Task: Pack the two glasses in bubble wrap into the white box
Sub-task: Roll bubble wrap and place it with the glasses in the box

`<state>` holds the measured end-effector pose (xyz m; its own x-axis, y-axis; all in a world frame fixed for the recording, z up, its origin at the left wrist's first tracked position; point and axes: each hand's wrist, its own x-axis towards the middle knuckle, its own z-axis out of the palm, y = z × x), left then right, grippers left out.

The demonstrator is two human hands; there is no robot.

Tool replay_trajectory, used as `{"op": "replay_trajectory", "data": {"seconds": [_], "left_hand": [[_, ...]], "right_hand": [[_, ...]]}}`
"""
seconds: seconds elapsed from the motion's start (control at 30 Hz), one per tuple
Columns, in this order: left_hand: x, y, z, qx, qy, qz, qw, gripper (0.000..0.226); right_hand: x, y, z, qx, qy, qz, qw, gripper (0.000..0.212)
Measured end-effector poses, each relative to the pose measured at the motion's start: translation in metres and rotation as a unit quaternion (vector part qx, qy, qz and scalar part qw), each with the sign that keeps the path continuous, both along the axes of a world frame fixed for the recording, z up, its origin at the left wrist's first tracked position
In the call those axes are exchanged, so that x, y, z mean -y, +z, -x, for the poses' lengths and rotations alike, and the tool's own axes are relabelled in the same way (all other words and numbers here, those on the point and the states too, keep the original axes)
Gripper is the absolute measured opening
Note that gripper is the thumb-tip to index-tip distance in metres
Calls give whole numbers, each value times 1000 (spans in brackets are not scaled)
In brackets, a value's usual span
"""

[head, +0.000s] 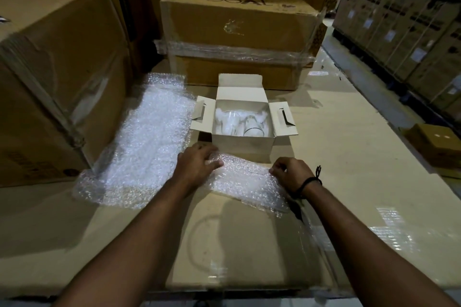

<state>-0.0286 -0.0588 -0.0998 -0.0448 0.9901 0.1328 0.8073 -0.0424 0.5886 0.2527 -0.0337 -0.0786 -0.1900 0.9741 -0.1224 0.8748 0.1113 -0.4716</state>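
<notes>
The white box (243,143) stands open at the centre of the cardboard surface, its flaps spread out. Inside it lie two clear glasses, one on the left (229,121) and one on the right (253,126), with white padding around them. In front of the box lies a small sheet of bubble wrap (245,182). My left hand (198,163) grips its far left corner. My right hand (293,173) pinches its right edge. A black cord is tied around my right wrist.
A larger stack of bubble wrap (147,142) lies left of the box. A big carton (55,77) stands at the left, wrapped cartons (239,40) behind the box, a small brown box (437,143) at the right, stacked cartons (409,20) far right.
</notes>
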Motion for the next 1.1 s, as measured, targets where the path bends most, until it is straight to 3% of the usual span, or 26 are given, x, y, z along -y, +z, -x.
{"op": "replay_trajectory", "data": {"seconds": [0.1,0.17,0.2,0.27,0.33,0.5,0.7,0.8,0.9,1.1], "left_hand": [[-4,-6,0,-108,-13,48,993,56],[-7,-9,-1,-130,-7,48,990,57],[-8,-10,-1,-127,-4,44,991,57],[-9,-11,-1,-105,-2,37,994,59],[-8,-13,-2,-43,-7,30,999,66],[-4,-8,-2,244,20,51,968,78],[1,1,0,128,-21,-77,988,29],[9,-2,4,63,-60,-145,986,31],[25,-9,7,28,-76,-130,988,29],[38,-19,14,-28,-118,-118,986,23]], "right_hand": [[0,-4,1,83,32,-11,996,30],[1,-4,1,110,48,9,993,56],[1,-3,0,101,45,29,993,58],[1,-2,0,48,30,64,996,37],[-1,-1,0,-8,22,60,998,25],[-9,9,-3,-136,50,27,989,34],[-14,12,3,-59,49,-46,996,39],[-8,7,4,-31,80,-98,991,37],[2,-3,-1,40,168,-89,981,17],[12,-17,-15,83,237,-96,963,44]]}}
